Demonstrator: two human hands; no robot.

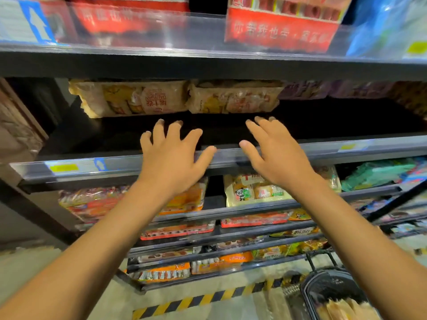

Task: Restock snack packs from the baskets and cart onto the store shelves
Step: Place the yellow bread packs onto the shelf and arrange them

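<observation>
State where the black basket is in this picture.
In the head view, the black basket sits on the floor at bottom right, below the right forearm, beside the lowest shelf and the striped floor tape.

Two bare forearms, sleeveless, no rings, no watch.

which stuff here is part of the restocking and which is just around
Job: left hand, right hand, both empty over the shelf; two tan snack packs at its back; basket holding packs.
Around: red boxes above, striped floor tape.
</observation>
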